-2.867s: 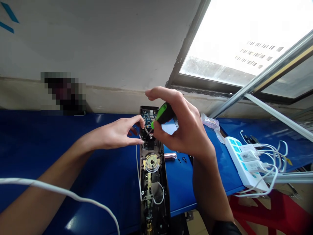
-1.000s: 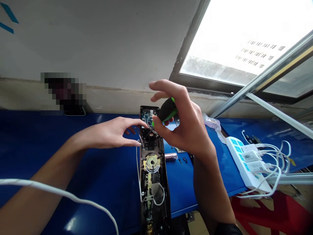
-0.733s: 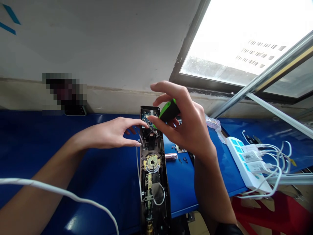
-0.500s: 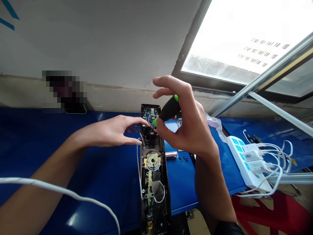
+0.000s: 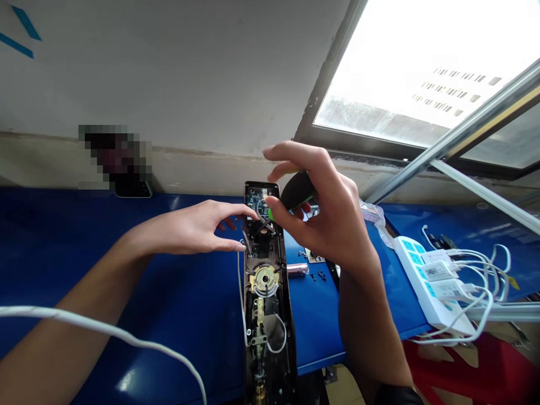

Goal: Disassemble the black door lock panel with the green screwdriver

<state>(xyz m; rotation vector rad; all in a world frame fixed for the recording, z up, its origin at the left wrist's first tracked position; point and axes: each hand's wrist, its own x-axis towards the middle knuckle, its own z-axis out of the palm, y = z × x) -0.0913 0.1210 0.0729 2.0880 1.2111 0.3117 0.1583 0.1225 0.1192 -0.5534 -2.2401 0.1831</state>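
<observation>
My right hand [image 5: 324, 208] pinched the green-and-black screwdriver [image 5: 296, 191] between thumb and fingers above the opened electronic door lock [image 5: 265, 315], which lay lengthwise on the blue workbench [image 5: 169, 292]. My left hand [image 5: 189, 230] was spread wide, its fingertips beside the crossed wires [image 5: 265, 226]. A slipped tip could have scratched the circuit board [image 5: 257, 199] or nicked those wires; a careless knock could have scattered the loose screws [image 5: 316, 275].

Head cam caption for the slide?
Right hand holds a green-handled screwdriver over an open electronic door lock; left hand beside its wires.
</observation>
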